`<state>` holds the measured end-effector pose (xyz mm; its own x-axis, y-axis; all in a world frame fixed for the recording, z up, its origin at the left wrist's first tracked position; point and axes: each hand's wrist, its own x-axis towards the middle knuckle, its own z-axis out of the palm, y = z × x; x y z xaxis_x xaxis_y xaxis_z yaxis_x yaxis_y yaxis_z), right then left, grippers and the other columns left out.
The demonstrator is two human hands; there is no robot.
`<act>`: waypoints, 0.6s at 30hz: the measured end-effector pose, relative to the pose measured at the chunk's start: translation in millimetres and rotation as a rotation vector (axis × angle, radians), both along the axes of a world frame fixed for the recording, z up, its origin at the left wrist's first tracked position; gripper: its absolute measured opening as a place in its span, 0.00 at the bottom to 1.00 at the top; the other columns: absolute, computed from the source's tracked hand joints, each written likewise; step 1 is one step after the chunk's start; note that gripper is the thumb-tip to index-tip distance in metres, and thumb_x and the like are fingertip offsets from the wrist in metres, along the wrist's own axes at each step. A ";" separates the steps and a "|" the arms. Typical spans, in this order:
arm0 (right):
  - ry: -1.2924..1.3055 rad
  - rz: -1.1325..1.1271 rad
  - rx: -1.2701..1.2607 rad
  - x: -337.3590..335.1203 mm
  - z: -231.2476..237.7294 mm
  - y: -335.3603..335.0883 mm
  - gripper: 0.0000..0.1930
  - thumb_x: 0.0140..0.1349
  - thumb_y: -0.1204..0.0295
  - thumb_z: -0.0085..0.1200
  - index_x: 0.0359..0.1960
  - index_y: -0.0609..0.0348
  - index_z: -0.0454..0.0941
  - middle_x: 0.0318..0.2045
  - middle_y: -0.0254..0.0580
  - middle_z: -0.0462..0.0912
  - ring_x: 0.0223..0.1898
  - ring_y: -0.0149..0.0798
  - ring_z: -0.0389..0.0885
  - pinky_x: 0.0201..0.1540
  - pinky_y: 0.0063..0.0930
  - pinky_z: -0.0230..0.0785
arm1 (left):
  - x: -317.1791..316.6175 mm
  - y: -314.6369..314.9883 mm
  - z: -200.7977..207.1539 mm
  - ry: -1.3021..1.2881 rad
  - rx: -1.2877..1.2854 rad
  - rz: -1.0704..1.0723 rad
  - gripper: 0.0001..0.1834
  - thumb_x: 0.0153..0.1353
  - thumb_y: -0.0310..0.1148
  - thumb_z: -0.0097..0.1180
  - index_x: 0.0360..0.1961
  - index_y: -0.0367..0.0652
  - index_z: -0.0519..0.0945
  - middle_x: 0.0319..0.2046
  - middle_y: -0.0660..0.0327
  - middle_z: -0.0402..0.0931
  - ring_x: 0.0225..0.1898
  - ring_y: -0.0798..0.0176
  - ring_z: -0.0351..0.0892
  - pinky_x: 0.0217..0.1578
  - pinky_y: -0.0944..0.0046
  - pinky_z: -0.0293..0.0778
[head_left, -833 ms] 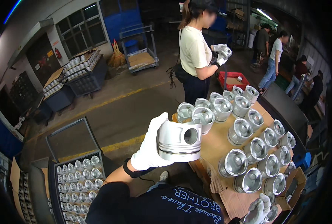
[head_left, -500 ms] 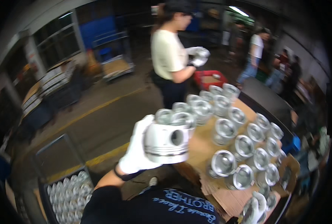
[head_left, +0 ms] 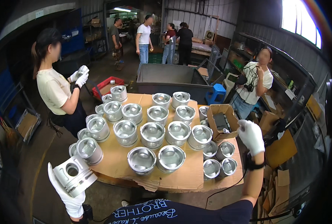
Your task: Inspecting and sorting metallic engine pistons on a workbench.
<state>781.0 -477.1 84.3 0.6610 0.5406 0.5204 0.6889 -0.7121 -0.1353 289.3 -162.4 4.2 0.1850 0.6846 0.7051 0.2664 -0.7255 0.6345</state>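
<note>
My left hand (head_left: 71,203), in a white glove, is closed around a silver piston (head_left: 73,175) at the lower left. The piston is tilted, with its pin hole and ring grooves showing. My right hand (head_left: 251,139), also gloved in white, is raised at the right rim of a small cardboard box (head_left: 223,112). Its fingers are loosely bent and apart, and I see nothing in them. Dark flat pieces (head_left: 221,122) lie inside the box. Several more pistons stand on the cardboard-covered table (head_left: 188,179), crowns up, the nearest one (head_left: 141,161) in front of me.
A co-worker (head_left: 55,84) at the left holds a piston in gloved hands. Another person (head_left: 254,80) at the right holds black cables. Behind the table are a grey metal bin (head_left: 173,74), a red crate (head_left: 108,85) and a blue stool (head_left: 215,94). Shelving lines the right wall.
My view has turned right. My right hand has risen from the table's near right corner to the cardboard box. My left hand still holds the piston, now tilted and lower in view.
</note>
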 end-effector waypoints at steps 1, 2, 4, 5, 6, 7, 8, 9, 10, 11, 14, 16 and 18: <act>-0.061 -0.007 -0.040 29.6 -8.1 1.1 0.11 0.54 0.74 0.53 0.37 0.60 0.85 0.34 0.56 0.84 0.38 0.56 0.83 0.45 0.44 0.75 | -0.9 -4.2 -0.2 0.043 0.043 0.044 0.53 0.54 0.41 0.64 0.74 0.33 0.47 0.70 0.46 0.52 0.66 0.52 0.63 0.65 0.56 0.62; -0.049 -0.008 -0.069 59.8 -17.4 4.1 0.10 0.54 0.74 0.53 0.35 0.60 0.85 0.34 0.56 0.84 0.39 0.56 0.83 0.45 0.44 0.75 | -0.1 -9.6 -0.9 0.034 0.034 0.063 0.53 0.55 0.41 0.65 0.74 0.33 0.47 0.70 0.46 0.51 0.66 0.52 0.63 0.65 0.55 0.62; -0.022 -0.004 -0.091 117.9 -43.1 10.0 0.09 0.55 0.73 0.53 0.31 0.58 0.85 0.32 0.57 0.84 0.37 0.55 0.84 0.44 0.45 0.75 | 2.1 -19.2 -1.4 0.009 0.022 0.088 0.52 0.56 0.41 0.65 0.74 0.33 0.47 0.70 0.46 0.51 0.67 0.51 0.63 0.66 0.54 0.61; 0.006 -0.017 -0.122 148.9 -61.0 13.0 0.09 0.54 0.72 0.52 0.29 0.58 0.86 0.31 0.57 0.84 0.36 0.57 0.84 0.43 0.46 0.76 | 0.9 -23.4 -1.7 0.009 0.026 0.088 0.52 0.56 0.41 0.65 0.74 0.33 0.47 0.70 0.46 0.51 0.67 0.51 0.63 0.66 0.54 0.61; 0.080 -0.068 -0.220 168.3 -72.9 26.3 0.09 0.54 0.72 0.52 0.28 0.58 0.86 0.32 0.58 0.85 0.37 0.58 0.85 0.42 0.47 0.77 | -2.1 -29.0 -2.0 0.007 0.040 0.118 0.52 0.56 0.41 0.65 0.74 0.33 0.47 0.70 0.46 0.51 0.66 0.51 0.63 0.66 0.54 0.61; 0.125 -0.130 -0.333 194.0 -91.5 36.2 0.10 0.53 0.73 0.52 0.30 0.60 0.86 0.34 0.58 0.85 0.39 0.58 0.85 0.44 0.46 0.77 | -3.3 -33.6 -3.0 -0.001 0.053 0.141 0.52 0.56 0.41 0.65 0.74 0.33 0.48 0.70 0.46 0.51 0.66 0.51 0.63 0.66 0.54 0.62; 0.182 -0.143 -0.383 206.7 -105.6 50.6 0.11 0.54 0.73 0.52 0.32 0.60 0.86 0.36 0.58 0.85 0.41 0.58 0.85 0.46 0.46 0.77 | -4.8 -41.3 -4.5 -0.017 0.036 0.176 0.52 0.56 0.42 0.65 0.73 0.33 0.48 0.70 0.46 0.52 0.66 0.50 0.64 0.65 0.53 0.62; 0.235 -0.150 -0.433 217.4 -120.8 63.3 0.12 0.55 0.72 0.52 0.35 0.60 0.87 0.38 0.58 0.85 0.43 0.57 0.85 0.48 0.45 0.77 | -6.7 -50.4 -3.6 -0.018 0.039 0.209 0.52 0.56 0.42 0.65 0.73 0.33 0.48 0.70 0.46 0.52 0.66 0.50 0.64 0.65 0.53 0.62; 0.172 -0.104 -0.463 244.9 -149.7 57.0 0.11 0.55 0.70 0.52 0.32 0.60 0.87 0.37 0.57 0.85 0.41 0.56 0.85 0.46 0.44 0.78 | -7.9 -58.2 -3.7 0.008 0.073 0.232 0.52 0.56 0.43 0.65 0.73 0.33 0.49 0.70 0.46 0.53 0.66 0.51 0.64 0.65 0.54 0.62; 0.101 -0.051 -0.492 271.1 -173.7 46.7 0.12 0.55 0.68 0.53 0.30 0.60 0.87 0.36 0.57 0.86 0.39 0.55 0.86 0.44 0.42 0.79 | -10.6 -65.5 -4.3 0.031 0.107 0.267 0.52 0.56 0.43 0.66 0.73 0.33 0.49 0.69 0.46 0.54 0.66 0.51 0.64 0.65 0.54 0.62; 0.244 -0.146 -0.679 278.4 -196.5 37.4 0.13 0.55 0.69 0.55 0.40 0.56 0.87 0.45 0.55 0.85 0.49 0.51 0.84 0.52 0.40 0.77 | -1.9 -84.3 0.9 0.018 0.042 0.302 0.52 0.56 0.44 0.65 0.73 0.32 0.49 0.66 0.47 0.57 0.64 0.54 0.66 0.64 0.57 0.62; 0.326 -0.241 -0.637 244.0 -179.5 68.0 0.14 0.52 0.67 0.60 0.41 0.55 0.87 0.46 0.51 0.85 0.49 0.50 0.84 0.53 0.38 0.76 | 1.5 -98.8 2.4 -0.067 -0.073 0.307 0.54 0.54 0.44 0.66 0.73 0.34 0.48 0.64 0.49 0.60 0.62 0.55 0.68 0.63 0.57 0.65; 0.358 -0.306 -0.622 236.0 -169.8 65.7 0.16 0.48 0.64 0.62 0.39 0.56 0.88 0.44 0.52 0.85 0.48 0.51 0.85 0.51 0.37 0.77 | 0.4 -104.0 1.2 -0.163 -0.096 0.259 0.56 0.52 0.44 0.69 0.74 0.36 0.47 0.61 0.50 0.63 0.60 0.55 0.70 0.62 0.57 0.67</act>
